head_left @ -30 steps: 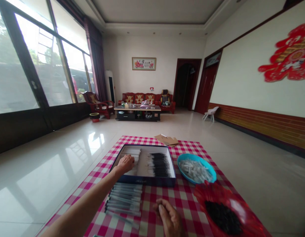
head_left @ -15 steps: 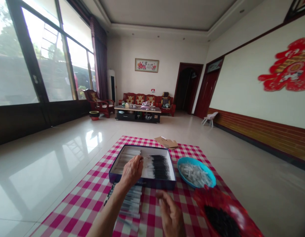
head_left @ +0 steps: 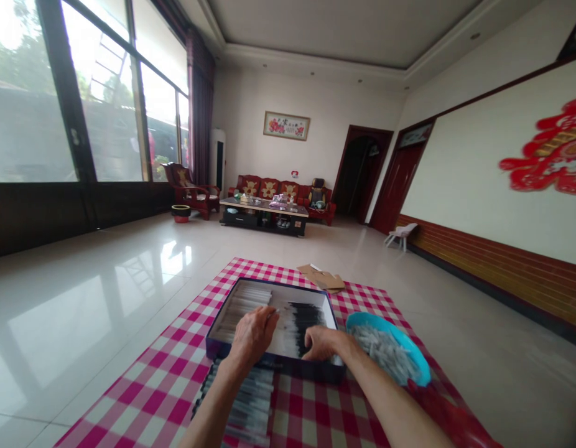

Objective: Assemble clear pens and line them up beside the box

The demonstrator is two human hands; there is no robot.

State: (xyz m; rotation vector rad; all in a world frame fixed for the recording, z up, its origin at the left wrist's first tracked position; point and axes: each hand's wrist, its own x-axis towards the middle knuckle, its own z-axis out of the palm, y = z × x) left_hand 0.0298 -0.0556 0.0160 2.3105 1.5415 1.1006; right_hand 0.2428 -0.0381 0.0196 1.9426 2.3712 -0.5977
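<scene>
A shallow dark blue box (head_left: 225,326) lies on a red and white checked cloth (head_left: 157,398). Inside it are clear pen tubes on the left and a row of black-tipped refills (head_left: 304,317) on the right. My left hand (head_left: 253,336) hovers over the box's near middle, fingers curled, with a thin clear piece showing at the fingertips. My right hand (head_left: 323,343) reaches into the box at the near ends of the black-tipped refills, fingers bent down onto them. A row of finished pens (head_left: 250,404) lies on the cloth in front of the box.
A blue bowl (head_left: 409,348) of small white parts stands right of the box, and a red bowl (head_left: 451,417) sits nearer at the right. Flat cardboard (head_left: 325,279) lies beyond the box. Shiny tiled floor surrounds the cloth; a sofa and low table stand far back.
My right hand has moved from the cloth in front of the box forward into the box's right side. My left hand has drawn back slightly toward the box's near edge.
</scene>
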